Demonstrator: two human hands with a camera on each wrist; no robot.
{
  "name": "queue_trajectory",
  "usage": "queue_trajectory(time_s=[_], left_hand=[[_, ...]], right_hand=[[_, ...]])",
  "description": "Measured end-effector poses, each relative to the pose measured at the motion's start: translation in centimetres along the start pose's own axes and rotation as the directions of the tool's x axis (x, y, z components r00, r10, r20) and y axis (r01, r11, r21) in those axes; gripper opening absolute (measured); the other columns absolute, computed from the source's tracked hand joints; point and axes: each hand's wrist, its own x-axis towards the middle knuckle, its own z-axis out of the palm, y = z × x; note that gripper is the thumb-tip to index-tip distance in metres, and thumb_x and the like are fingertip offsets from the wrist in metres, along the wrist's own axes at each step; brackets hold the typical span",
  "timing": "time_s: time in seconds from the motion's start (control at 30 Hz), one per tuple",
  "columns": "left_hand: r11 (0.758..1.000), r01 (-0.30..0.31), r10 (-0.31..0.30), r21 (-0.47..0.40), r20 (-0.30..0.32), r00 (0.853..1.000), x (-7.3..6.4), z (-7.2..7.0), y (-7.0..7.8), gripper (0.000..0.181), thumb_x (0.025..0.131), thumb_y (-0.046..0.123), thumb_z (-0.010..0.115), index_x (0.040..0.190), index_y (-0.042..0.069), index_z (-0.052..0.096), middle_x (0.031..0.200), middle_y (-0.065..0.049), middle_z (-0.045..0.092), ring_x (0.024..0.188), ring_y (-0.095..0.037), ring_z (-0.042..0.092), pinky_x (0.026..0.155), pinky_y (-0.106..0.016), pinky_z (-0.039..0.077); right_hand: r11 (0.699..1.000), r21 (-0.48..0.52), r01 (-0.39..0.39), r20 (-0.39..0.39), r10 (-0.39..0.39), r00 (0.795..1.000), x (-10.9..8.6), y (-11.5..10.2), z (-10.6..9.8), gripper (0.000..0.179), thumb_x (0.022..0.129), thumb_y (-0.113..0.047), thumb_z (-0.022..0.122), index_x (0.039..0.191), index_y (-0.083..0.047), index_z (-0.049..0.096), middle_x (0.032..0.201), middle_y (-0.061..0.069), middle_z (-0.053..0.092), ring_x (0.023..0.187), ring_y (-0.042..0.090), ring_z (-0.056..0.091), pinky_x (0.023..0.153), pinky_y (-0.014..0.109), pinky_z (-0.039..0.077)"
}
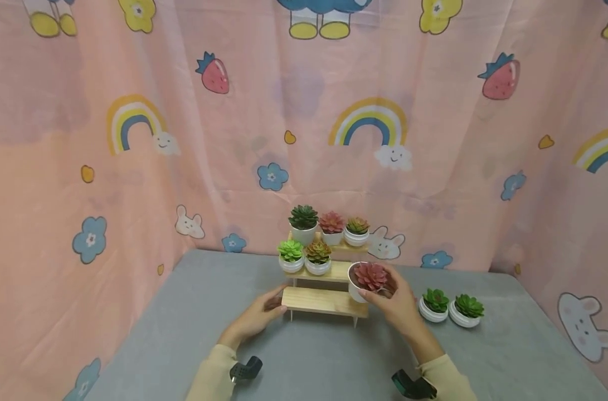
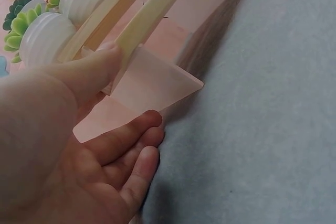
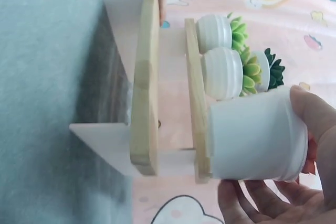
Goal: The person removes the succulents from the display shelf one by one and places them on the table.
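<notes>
A three-tier wooden stand (image 1: 324,301) stands in the middle of the grey table (image 1: 183,334). My right hand (image 1: 395,304) grips a white pot with a red succulent (image 1: 369,277) at the right end of the middle tier. In the right wrist view the white pot (image 3: 254,135) touches the middle board, held between thumb and fingers (image 3: 273,203). My left hand (image 1: 265,309) rests against the left end of the bottom board. In the left wrist view its thumb (image 2: 97,69) lies on the board edge (image 2: 152,17), with the fingers (image 2: 134,132) loosely bent beside the side panel.
Three potted succulents (image 1: 331,226) fill the top tier, and two more (image 1: 304,257) stand on the left of the middle tier. Two green succulents in white pots (image 1: 451,306) sit on the table right of the stand. A pink patterned curtain (image 1: 304,139) closes in the back and sides.
</notes>
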Motion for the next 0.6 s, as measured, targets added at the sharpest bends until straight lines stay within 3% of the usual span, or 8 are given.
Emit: queue_trajectory(time_s=[0.17,0.27,0.6], left_hand=[[1.000,0.000,0.000,0.002,-0.016,1.000,-0.1,-0.1,-0.1,0.063,0.104,0.028,0.057,0.159,0.012,0.032,0.150,-0.026,0.050,0.139,-0.045,0.049,0.112,-0.059,0.043],[1.000,0.006,-0.006,0.010,-0.011,1.000,-0.2,0.0,-0.2,0.063,0.104,0.029,0.057,0.159,0.012,0.033,0.150,-0.026,0.050,0.139,-0.044,0.049,0.113,-0.059,0.042],[1.000,0.000,0.000,0.005,-0.013,1.000,0.0,0.1,-0.1,0.064,0.104,0.030,0.056,0.160,0.010,0.031,0.152,-0.026,0.048,0.140,-0.044,0.047,0.116,-0.058,0.038]], right_hand=[[1.000,0.004,0.020,0.030,-0.020,0.999,-1.2,0.4,-1.0,0.069,0.088,-0.015,0.080,0.146,-0.002,0.046,0.138,0.022,0.059,0.112,-0.002,0.059,0.090,0.006,0.048],[1.000,-0.002,0.015,0.040,-0.015,0.999,-2.0,0.5,-1.8,0.069,0.088,-0.015,0.080,0.146,-0.001,0.046,0.138,0.023,0.058,0.106,-0.013,0.055,0.088,0.008,0.050],[0.997,-0.051,0.054,0.049,-0.051,0.997,-3.1,0.9,-4.2,0.064,0.089,-0.012,0.078,0.145,0.000,0.048,0.133,0.024,0.061,0.104,-0.014,0.055,0.086,0.008,0.051]])
